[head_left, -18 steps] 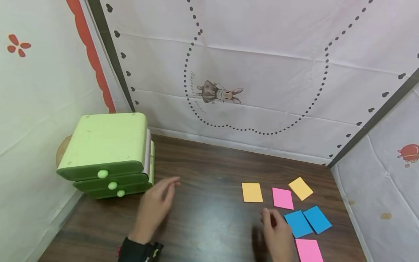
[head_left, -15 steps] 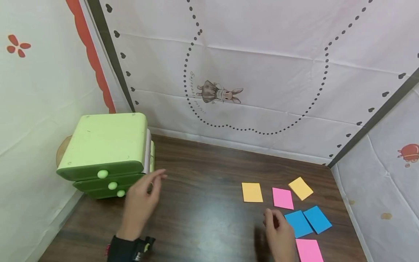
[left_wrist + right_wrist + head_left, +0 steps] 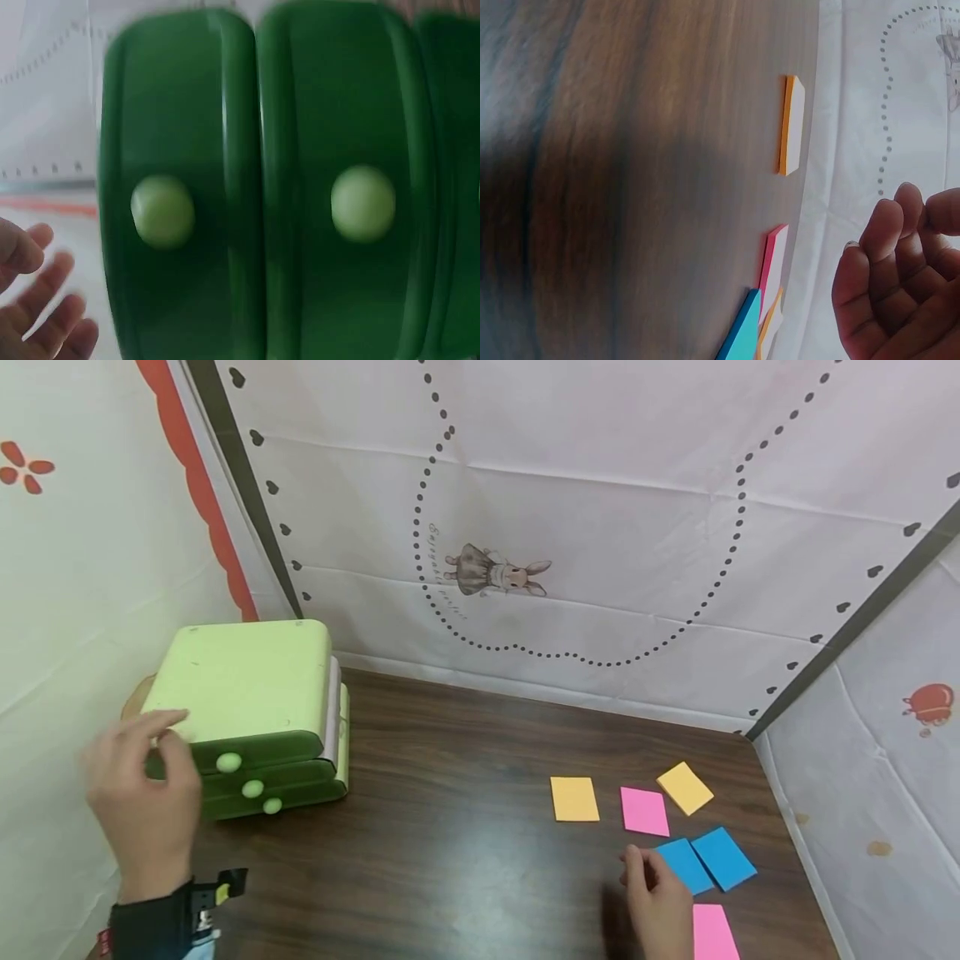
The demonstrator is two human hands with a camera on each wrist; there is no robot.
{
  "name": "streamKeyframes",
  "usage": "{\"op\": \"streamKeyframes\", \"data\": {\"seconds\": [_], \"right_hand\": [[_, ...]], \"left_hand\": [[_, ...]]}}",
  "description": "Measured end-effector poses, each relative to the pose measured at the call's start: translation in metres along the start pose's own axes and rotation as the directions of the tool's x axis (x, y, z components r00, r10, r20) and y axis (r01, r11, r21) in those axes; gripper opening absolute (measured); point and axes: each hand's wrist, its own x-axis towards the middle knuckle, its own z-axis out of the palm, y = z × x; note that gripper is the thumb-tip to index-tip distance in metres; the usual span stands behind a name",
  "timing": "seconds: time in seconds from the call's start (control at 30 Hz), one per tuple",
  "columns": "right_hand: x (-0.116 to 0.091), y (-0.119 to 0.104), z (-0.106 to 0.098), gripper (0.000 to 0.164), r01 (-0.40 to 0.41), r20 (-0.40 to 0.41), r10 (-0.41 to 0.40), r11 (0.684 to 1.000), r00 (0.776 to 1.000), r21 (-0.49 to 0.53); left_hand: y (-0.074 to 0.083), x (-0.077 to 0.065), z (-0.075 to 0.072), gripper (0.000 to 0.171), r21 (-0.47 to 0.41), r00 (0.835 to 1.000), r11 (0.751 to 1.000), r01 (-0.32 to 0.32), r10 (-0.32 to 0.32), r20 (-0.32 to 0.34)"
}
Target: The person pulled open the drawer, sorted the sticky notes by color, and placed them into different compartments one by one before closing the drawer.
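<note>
Heart-bordered white cloth (image 3: 637,418) hung behind the cabinet and along both sides. The dark wood-grain table (image 3: 450,877) spread under the cabinet and out to its right. The green three-drawer cabinet (image 3: 240,677) was the thing nearest the left fingers.

The left hand (image 3: 146,797) was before the cabinet's front left corner, hiding part of it in the head view. Its fingers were loosely bent and a little spread, gripping nothing, with the thumb apart from the forefinger. In the left wrist view, the fingertips lay just beside the upper drawer front, a narrow gap showing between. A black wristband (image 3: 153,927) circled that wrist.

The right hand (image 3: 660,902) was well right of the cabinet, fingers loosely curled and holding nothing; whether thumb and forefinger touched could not be told.

Farther right of the cabinet lay small sticky-note pads: two blue pads (image 3: 723,858), the nearer partly hidden by the right hand; two pink pads (image 3: 645,812); and two yellow-orange pads (image 3: 574,799).

On the cabinet's front were round pale-green knobs, the top knob (image 3: 228,762) right of the left thumb.
</note>
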Motion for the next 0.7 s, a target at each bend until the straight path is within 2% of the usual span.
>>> {"op": "streamKeyframes", "data": {"seconds": [0.07, 0.1, 0.13, 0.17, 0.2, 0.23, 0.3, 0.33, 0.37, 0.4, 0.6, 0.7], "right_hand": [[0.0, 0.003, -0.002, 0.045, -0.005, -0.008, 0.005, 1.0, 1.0, -0.005], [0.0, 0.004, -0.003, 0.045, -0.008, -0.011, 0.008, 1.0, 1.0, -0.002], [0.0, 0.006, -0.004, 0.043, -0.01, -0.02, 0.01, 1.0, 1.0, -0.002], [0.0, 0.007, -0.004, 0.042, -0.014, -0.032, 0.014, 1.0, 0.999, -0.001], [0.0, 0.009, -0.006, 0.041, -0.023, -0.041, 0.023, 1.0, 0.999, 0.0], [0.0, 0.011, -0.007, 0.041, -0.03, -0.046, 0.031, 1.0, 0.998, 0.007], [-0.001, 0.015, -0.008, 0.041, -0.045, -0.05, 0.046, 0.999, 0.998, 0.023], [-0.001, 0.017, -0.009, 0.042, -0.046, -0.057, 0.048, 0.999, 0.997, 0.026], [-0.001, 0.018, -0.009, 0.042, -0.049, -0.064, 0.05, 0.998, 0.997, 0.028], [-0.001, 0.02, -0.01, 0.042, -0.046, -0.07, 0.048, 0.998, 0.996, 0.03], [-0.002, 0.026, -0.008, 0.038, -0.033, -0.107, 0.033, 0.999, 0.994, 0.006], [-0.001, 0.027, -0.007, 0.039, -0.031, -0.096, 0.032, 0.999, 0.995, 0.015]], "left_hand": [[-0.013, 0.005, -0.005, 0.033, 0.036, 1.0, 0.999, 0.021, -0.02, -0.007], [-0.019, 0.007, -0.008, 0.034, 0.034, 0.999, 0.998, 0.05, -0.051, 0.009], [-0.026, 0.007, -0.009, 0.035, 0.025, 0.994, 0.995, 0.101, -0.102, 0.037], [-0.031, 0.007, -0.01, 0.037, 0.009, 0.982, 0.986, 0.169, -0.169, 0.08], [-0.036, 0.007, -0.01, 0.04, -0.003, 0.961, 0.97, 0.244, -0.241, 0.133], [-0.04, 0.006, -0.01, 0.043, -0.007, 0.933, 0.948, 0.319, -0.312, 0.181], [-0.044, 0.004, -0.009, 0.049, -0.005, 0.861, 0.891, 0.455, -0.438, 0.259], [-0.046, 0.003, -0.008, 0.05, 0.005, 0.832, 0.868, 0.497, -0.478, 0.283], [-0.046, 0.003, -0.007, 0.051, 0.011, 0.815, 0.854, 0.52, -0.5, 0.293], [-0.047, 0.002, -0.006, 0.051, 0.005, 0.81, 0.846, 0.532, -0.511, 0.287], [-0.04, -0.009, 0.002, 0.047, -0.076, 0.827, 0.834, 0.547, -0.524, 0.201], [-0.032, -0.018, 0.008, 0.045, -0.106, 0.847, 0.845, 0.524, -0.505, 0.165]]}}
